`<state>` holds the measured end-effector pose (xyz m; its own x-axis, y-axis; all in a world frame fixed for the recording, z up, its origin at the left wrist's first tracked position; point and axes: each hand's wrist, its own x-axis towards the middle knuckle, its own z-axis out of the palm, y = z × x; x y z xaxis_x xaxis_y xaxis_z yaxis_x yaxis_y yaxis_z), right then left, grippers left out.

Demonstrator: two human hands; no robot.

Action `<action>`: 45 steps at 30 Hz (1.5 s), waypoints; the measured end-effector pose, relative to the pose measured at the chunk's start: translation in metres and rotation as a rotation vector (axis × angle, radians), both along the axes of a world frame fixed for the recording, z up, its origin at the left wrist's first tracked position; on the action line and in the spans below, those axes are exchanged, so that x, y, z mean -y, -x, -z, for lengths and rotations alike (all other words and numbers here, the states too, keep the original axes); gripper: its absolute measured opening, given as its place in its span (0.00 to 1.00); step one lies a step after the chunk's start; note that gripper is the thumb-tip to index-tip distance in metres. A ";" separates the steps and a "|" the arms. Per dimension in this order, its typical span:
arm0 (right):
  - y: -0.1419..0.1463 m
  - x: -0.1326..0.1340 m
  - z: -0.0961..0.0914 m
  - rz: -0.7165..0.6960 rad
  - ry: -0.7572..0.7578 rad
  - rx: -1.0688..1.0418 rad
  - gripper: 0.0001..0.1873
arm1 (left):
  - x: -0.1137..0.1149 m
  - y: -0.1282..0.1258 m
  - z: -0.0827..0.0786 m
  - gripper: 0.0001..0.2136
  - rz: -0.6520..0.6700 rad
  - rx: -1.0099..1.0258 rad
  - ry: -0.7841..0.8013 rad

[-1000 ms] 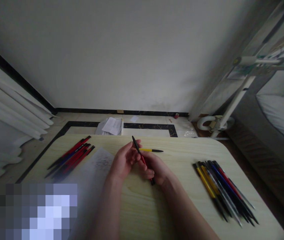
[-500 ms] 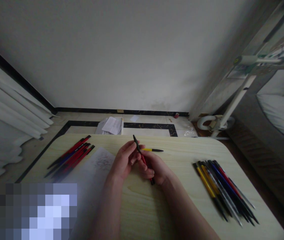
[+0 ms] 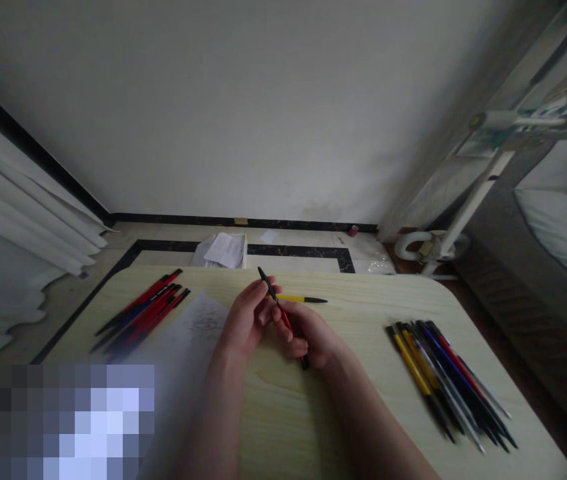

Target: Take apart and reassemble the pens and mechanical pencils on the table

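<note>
Over the middle of the table, both hands are closed on one red and black pen [image 3: 286, 319]. My left hand [image 3: 249, 312] pinches its black front section, which points up and away. My right hand [image 3: 308, 333] wraps the red barrel, and the black end sticks out below the fingers. Just behind the hands lies a yellow pen [image 3: 300, 299] with a black tip, partly hidden by the fingers. Left of my left hand is a sheet of paper [image 3: 188, 340] with scribbles near its top.
Red and blue pens [image 3: 150, 307] lie bunched at the table's left. A row of yellow, silver, blue and red pens [image 3: 443, 380] lies at the right. Beyond the far edge of the wooden table [image 3: 363, 300], papers [image 3: 224, 250] sit on the floor by the wall.
The pen's black front section has tilted slightly to the left with my left hand's fingers. My right hand keeps its grip on the barrel in nearly the same place.
</note>
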<state>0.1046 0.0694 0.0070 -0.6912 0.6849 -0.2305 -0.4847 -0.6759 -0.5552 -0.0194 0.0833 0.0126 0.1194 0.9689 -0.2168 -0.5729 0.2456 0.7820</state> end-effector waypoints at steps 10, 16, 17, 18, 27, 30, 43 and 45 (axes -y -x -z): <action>0.002 0.001 0.000 -0.010 -0.028 0.053 0.13 | -0.002 0.000 0.002 0.10 -0.049 0.098 0.015; 0.003 0.001 0.000 -0.008 -0.034 0.089 0.12 | -0.001 0.001 0.001 0.11 -0.074 0.129 0.020; 0.003 0.002 -0.001 -0.008 -0.035 0.093 0.12 | -0.001 0.002 0.001 0.12 -0.080 0.133 0.018; 0.003 0.002 -0.001 -0.010 -0.036 0.097 0.11 | -0.001 0.002 0.001 0.12 -0.084 0.139 0.017; 0.002 0.004 -0.004 -0.005 -0.047 0.138 0.12 | -0.002 0.005 0.001 0.10 -0.090 0.245 0.002; 0.003 0.004 -0.004 -0.001 -0.054 0.134 0.12 | -0.003 0.006 0.002 0.09 -0.081 0.285 0.020; 0.003 0.004 -0.003 -0.004 -0.051 0.140 0.13 | -0.003 0.006 -0.001 0.08 -0.069 0.334 0.074; 0.003 0.003 -0.002 -0.006 -0.034 0.134 0.13 | -0.003 0.005 -0.002 0.06 -0.034 0.320 0.070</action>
<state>0.1019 0.0665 0.0087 -0.6601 0.6894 -0.2982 -0.4001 -0.6587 -0.6372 -0.0246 0.0866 0.0150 0.1598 0.9575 -0.2402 -0.7955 0.2690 0.5430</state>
